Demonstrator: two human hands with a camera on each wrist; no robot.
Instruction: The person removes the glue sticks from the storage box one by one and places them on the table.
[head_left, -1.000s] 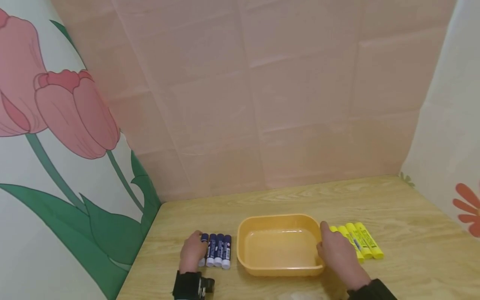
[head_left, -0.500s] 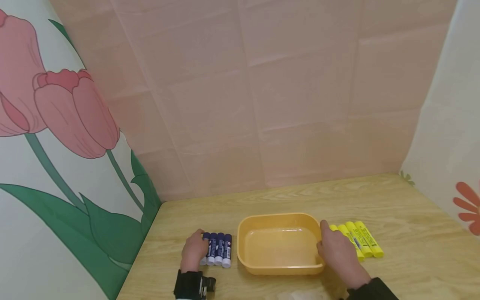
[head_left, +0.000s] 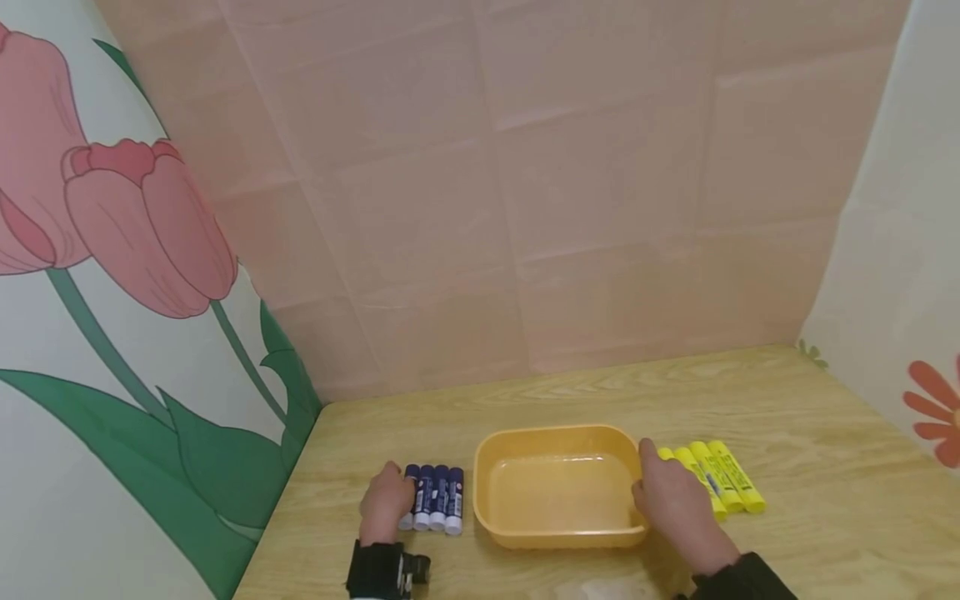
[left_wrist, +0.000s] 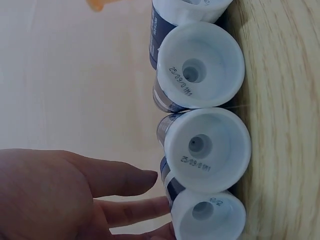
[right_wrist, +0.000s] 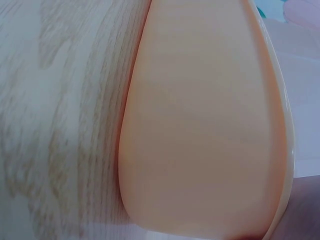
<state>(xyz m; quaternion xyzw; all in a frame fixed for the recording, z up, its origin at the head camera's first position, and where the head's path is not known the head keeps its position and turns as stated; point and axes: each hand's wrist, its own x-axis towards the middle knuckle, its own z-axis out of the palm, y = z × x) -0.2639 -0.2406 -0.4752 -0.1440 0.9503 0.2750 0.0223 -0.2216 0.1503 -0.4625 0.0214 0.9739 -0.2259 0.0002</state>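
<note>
Several glue sticks (head_left: 438,498) with dark blue caps and white bases lie side by side on the table, left of a yellow plastic tray (head_left: 558,535). My left hand (head_left: 386,502) is at the outer end of the row. In the left wrist view its thumb and fingers reach out fairly straight, fingertips right at the side of the outermost glue stick (left_wrist: 209,216). My right hand (head_left: 678,510) holds the right edge of the tray, one digit over the rim and another along the outside. The right wrist view shows mostly the tray's wall (right_wrist: 200,125), with the fingers hidden.
Several bright yellow tubes (head_left: 731,479) with dark print lie in a row right of the tray, partly behind my right hand. The wooden table (head_left: 420,429) meets a pink sheet (head_left: 525,208) at the back and flower-printed panels (head_left: 157,225) at the sides.
</note>
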